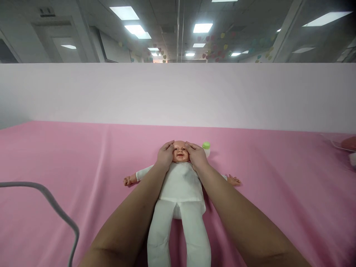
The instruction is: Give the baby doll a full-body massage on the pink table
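Baby doll [180, 185] is face-up on the pink sheet [258, 163], left hand [165, 153] and right hand [196, 154] cupped against its head, can't tell if they're really gripping. If the right swings outward, it could easily knock that green-capped bottle [206, 147] alongside.

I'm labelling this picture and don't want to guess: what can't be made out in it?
All in the head view:
Ears of the doll: covered by the left hand and right hand.
Part of the bottle: behind the right hand.
Doll's feet: cut off by the bottom edge.
Reddish thing: cut off by the right edge.
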`<state>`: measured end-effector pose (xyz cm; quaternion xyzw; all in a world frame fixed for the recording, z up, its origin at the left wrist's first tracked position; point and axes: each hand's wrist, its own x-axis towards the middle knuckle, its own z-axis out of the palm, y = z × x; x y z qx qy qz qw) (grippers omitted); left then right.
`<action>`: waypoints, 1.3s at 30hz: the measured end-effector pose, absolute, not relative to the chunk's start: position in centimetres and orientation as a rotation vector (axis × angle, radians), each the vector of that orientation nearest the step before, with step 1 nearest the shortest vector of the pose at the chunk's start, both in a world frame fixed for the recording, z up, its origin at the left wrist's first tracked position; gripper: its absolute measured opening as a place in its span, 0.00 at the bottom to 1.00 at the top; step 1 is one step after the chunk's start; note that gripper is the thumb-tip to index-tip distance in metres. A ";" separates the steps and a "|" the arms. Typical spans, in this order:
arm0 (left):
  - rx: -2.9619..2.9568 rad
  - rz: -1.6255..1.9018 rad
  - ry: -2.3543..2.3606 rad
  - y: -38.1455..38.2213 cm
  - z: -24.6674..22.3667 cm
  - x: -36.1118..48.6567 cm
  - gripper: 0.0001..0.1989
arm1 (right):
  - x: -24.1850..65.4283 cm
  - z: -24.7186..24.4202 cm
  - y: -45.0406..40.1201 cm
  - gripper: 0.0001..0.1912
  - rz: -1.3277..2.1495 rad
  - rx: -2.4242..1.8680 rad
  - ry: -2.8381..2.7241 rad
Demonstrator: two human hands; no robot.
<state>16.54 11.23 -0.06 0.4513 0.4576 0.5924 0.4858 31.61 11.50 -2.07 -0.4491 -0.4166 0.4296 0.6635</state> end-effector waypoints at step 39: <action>1.011 1.363 1.011 11.3 0.0 16.2 0.20 | 31.8 -1.6 10.6 0.19 1.168 -0.945 -0.771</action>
